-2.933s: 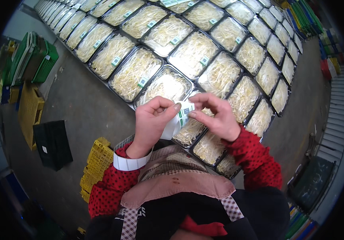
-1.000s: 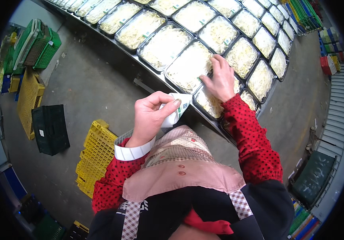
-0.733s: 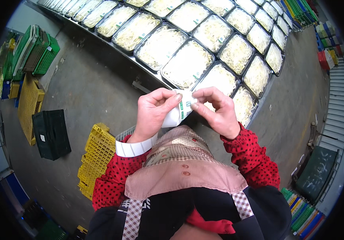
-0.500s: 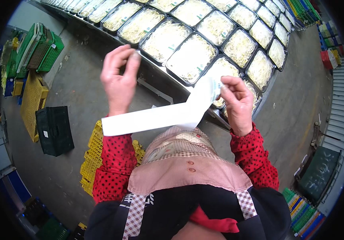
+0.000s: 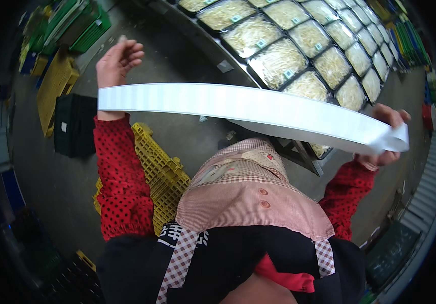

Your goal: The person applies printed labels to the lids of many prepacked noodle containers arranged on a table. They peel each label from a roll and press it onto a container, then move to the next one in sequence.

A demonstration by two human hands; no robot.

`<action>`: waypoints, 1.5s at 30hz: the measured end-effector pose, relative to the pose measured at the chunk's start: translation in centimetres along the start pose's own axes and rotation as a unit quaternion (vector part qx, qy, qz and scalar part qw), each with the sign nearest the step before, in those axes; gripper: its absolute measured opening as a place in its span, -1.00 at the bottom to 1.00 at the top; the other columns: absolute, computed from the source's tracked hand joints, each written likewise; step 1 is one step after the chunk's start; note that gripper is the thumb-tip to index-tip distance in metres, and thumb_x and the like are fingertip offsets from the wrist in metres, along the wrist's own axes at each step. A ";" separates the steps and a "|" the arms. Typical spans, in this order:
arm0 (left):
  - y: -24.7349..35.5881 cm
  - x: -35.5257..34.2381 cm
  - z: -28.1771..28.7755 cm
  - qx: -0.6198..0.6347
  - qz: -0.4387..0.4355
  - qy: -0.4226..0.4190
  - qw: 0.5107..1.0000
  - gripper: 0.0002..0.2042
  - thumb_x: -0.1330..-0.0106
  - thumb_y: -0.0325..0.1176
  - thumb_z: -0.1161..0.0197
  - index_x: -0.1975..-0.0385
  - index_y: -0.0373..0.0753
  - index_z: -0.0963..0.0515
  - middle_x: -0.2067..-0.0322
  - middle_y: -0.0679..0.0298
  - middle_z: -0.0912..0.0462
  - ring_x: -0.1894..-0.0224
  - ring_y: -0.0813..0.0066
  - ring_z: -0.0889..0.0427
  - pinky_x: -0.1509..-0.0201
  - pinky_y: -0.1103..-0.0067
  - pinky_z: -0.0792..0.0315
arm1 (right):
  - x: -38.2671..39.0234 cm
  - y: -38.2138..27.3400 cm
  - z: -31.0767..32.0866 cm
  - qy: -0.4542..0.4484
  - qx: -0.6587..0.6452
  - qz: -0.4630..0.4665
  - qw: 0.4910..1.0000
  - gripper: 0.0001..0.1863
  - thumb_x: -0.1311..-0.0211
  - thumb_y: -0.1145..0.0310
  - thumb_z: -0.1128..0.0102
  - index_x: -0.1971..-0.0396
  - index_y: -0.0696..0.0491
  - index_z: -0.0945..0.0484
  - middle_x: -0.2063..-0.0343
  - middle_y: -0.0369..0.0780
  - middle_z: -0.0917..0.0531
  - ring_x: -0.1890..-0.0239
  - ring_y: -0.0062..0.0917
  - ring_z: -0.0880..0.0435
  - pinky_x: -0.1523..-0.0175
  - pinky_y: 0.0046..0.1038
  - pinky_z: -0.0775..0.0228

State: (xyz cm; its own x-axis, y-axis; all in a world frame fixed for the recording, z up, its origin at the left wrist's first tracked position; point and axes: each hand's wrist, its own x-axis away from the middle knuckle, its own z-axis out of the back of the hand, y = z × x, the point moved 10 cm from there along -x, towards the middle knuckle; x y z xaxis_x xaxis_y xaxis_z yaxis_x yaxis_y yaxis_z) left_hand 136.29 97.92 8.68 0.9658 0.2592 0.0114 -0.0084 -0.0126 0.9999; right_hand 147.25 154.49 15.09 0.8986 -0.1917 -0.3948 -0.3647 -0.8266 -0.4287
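Note:
A long white strip of label backing stretches across in front of me, bowed upward between my two arms. Its left end lies over my left wrist. My left hand is raised above that end, fingers loosely bent and nothing in them. At the right, my right hand grips the strip where it curls into a loop; the loop hides part of the fingers. Beyond the strip, black trays of bean sprouts under clear film stand in rows on a table, many with a small green-and-white label.
A yellow plastic pallet lies on the floor by my left arm. Farther left are a dark green crate, another yellow pallet and stacked green crates. Colourful crates are stacked at the far right.
My hands have moved apart, the left leftward and up, the right outward to the right. The strip between them is now much longer and stretched out. The view has shifted, moving the trays rightward.

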 end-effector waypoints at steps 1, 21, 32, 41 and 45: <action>0.7 -0.3 2.4 0.017 -0.007 0.027 0.999 -0.67 -0.39 -0.16 -0.11 0.16 -0.36 -0.56 0.25 0.14 -0.66 0.25 0.45 -0.65 0.15 0.60 -0.52 | -0.7 -2.5 0.2 0.007 -0.026 0.023 0.999 -0.60 0.02 0.42 -0.14 0.09 0.08 -0.40 0.34 -0.28 -0.43 0.26 -0.46 -0.42 -0.25 -0.24 -0.11; 7.3 18.6 -21.6 -0.138 -0.117 -0.334 0.925 -0.70 -0.03 -0.47 -0.41 0.21 -0.36 -0.60 0.35 0.21 -0.65 0.30 0.51 -0.62 0.17 0.62 -0.48 | -0.1 14.9 -7.0 -0.057 0.290 -0.196 0.935 -0.72 -0.19 0.56 -0.19 0.09 0.19 -0.46 0.28 -0.25 -0.62 0.23 -0.67 -0.59 0.07 -0.62 -0.41; 4.4 18.5 -20.0 -0.083 -0.120 -0.109 0.983 -0.92 -0.21 -0.50 -0.28 0.36 -0.37 -0.63 0.44 0.29 -0.61 0.39 0.62 -0.53 0.29 0.66 -0.41 | 4.0 16.2 -7.1 -0.058 0.359 -0.268 0.892 -0.73 -0.23 0.60 -0.13 0.06 0.26 -0.48 0.28 -0.26 -0.60 0.26 -0.68 -0.57 0.17 -0.63 -0.45; 9.5 20.5 -19.9 -0.199 -0.321 -0.047 0.925 -0.87 -0.04 -0.55 -0.35 0.39 -0.36 -0.63 0.24 0.17 -0.60 0.25 0.37 -0.60 0.14 0.54 -0.48 | 4.9 15.4 -7.4 -0.105 0.373 -0.339 0.857 -0.80 -0.23 0.61 -0.13 0.15 0.25 -0.53 0.40 -0.28 -0.58 0.39 -0.69 -0.55 0.29 -0.65 -0.42; 4.3 20.3 -21.3 -0.118 -0.151 -0.109 0.975 -0.87 -0.05 -0.65 -0.26 0.38 -0.38 -0.63 0.42 0.24 -0.63 0.40 0.57 -0.57 0.30 0.65 -0.47 | 5.1 14.5 -5.3 -0.127 0.408 -0.277 0.861 -0.84 -0.16 0.55 -0.22 0.25 0.20 -0.59 0.45 -0.23 -0.61 0.45 -0.63 -0.57 0.33 -0.59 -0.42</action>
State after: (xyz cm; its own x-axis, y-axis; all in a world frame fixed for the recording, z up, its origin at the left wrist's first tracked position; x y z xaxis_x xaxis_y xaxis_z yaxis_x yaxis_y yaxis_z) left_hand 150.39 123.70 13.40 0.9652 0.0049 -0.2616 0.2512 0.2619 0.9318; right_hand 147.81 138.73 11.12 0.9453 0.3191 -0.0674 -0.0413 -0.0879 -0.9953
